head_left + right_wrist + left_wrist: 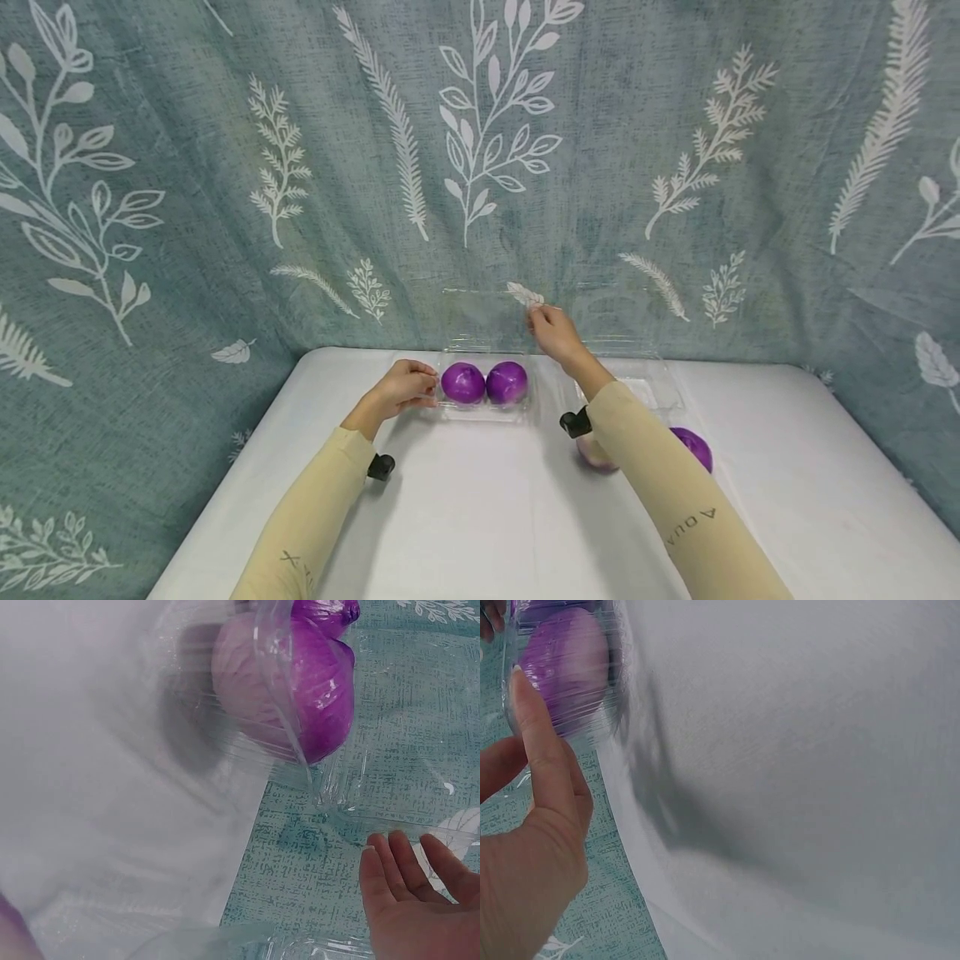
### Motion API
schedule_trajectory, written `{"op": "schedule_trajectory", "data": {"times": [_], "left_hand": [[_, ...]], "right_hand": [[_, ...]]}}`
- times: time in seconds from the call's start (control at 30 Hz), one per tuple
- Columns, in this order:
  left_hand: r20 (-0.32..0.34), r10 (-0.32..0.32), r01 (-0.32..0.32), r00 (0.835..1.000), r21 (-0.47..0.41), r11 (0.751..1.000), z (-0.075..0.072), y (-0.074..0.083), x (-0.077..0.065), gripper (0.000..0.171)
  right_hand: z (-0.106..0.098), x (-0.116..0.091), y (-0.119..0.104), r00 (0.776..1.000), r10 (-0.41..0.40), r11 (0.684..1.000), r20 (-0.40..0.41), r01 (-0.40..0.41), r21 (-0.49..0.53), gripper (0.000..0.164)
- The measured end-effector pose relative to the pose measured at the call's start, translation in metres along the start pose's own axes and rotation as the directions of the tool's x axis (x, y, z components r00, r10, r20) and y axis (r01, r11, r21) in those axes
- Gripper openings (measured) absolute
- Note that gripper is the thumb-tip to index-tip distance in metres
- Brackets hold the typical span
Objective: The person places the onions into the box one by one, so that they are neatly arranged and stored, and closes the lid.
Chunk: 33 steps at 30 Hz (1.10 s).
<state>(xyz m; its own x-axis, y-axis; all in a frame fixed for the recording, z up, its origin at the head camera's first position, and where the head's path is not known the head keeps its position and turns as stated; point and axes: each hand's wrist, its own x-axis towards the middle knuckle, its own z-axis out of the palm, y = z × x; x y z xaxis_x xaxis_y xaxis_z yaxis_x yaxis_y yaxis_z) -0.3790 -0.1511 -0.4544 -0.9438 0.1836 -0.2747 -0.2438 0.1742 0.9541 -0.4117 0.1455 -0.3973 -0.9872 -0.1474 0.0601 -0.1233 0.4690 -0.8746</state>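
Two red onions (462,382) sit side by side in a clear plastic clamshell container (483,414) at the table's far edge. Its transparent lid (480,315) stands raised against the curtain. My left hand (407,385) grips the container's left end, with the index finger (536,712) along the wall beside an onion (574,664). My right hand (556,333) pinches the lid's edge near its upper right corner. In the right wrist view, the fingertips (375,844) are right at that edge, below the onions (319,690).
A second clear container (667,387) stands to the right with its lid raised. In front of it lie two more onions (695,447), partly hidden by my right forearm. A white cloth (465,508) covers the table, and a patterned curtain (600,208) hangs close behind it.
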Motion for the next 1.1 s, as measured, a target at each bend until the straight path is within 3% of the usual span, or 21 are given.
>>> {"op": "schedule_trajectory", "data": {"times": [0.5,1.1], "left_hand": [[0.002,0.011,-0.011,1.000,0.008,1.000,0.001,0.000,-0.001,0.027],[0.020,0.011,-0.010,1.000,-0.020,1.000,0.001,-0.001,-0.001,0.031]], "right_hand": [[-0.005,-0.011,0.006,1.000,0.012,0.998,0.019,-0.011,-0.057,0.062],[-0.009,-0.030,0.004,0.988,0.061,0.998,0.143,-0.058,-0.029,0.049]]}}
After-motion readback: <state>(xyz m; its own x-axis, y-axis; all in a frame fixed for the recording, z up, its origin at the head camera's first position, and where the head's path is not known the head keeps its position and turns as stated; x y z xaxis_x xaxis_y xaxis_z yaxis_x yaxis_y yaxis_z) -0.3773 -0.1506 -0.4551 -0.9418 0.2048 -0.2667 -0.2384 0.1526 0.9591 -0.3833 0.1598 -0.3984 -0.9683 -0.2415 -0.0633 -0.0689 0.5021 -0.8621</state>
